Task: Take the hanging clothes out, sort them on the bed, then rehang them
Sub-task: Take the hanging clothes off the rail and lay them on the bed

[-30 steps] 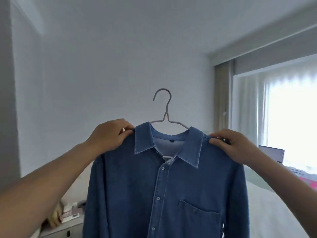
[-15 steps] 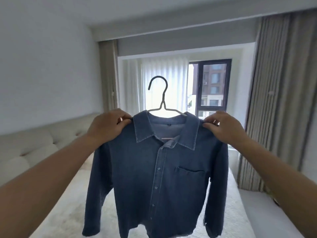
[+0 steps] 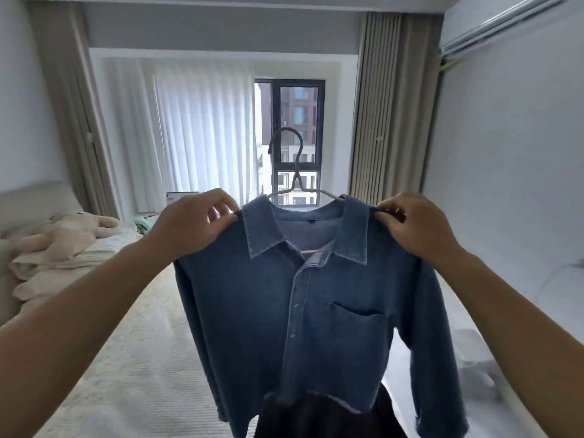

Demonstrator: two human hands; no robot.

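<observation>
- A blue denim shirt (image 3: 316,305) hangs on a thin wire hanger (image 3: 292,172) and is held up in the air in front of the person, above the foot of the bed (image 3: 132,358).
- The left hand (image 3: 192,226) pinches the shirt's shoulder just beside the collar; the thumb sits under the fabric edge and the fingers (image 3: 221,200) curl over the top, clamped on the cloth.
- The right hand (image 3: 414,226) does the same at the other shoulder, its fingertips pressed together on a small fold of denim next to the collar's outer point.
- Between the two hands the collar lies spread open, and the hanger's hook rises upright from the neck opening, clear of both hands.
- The shirt faces the camera, buttoned partway, with the chest pocket toward the right hand's side; the sleeves hang straight down beneath each grip.
- A dark garment (image 3: 328,418) shows below the shirt's hem at the bottom edge of the view.
- On the bed's far left lie a pale plush toy (image 3: 72,232) and folded bedding (image 3: 57,263).
- Behind the shirt are sheer white curtains (image 3: 189,134), beige drapes (image 3: 385,105) and a dark-framed window (image 3: 300,121); an air conditioner (image 3: 493,23) is mounted high on the right wall.
</observation>
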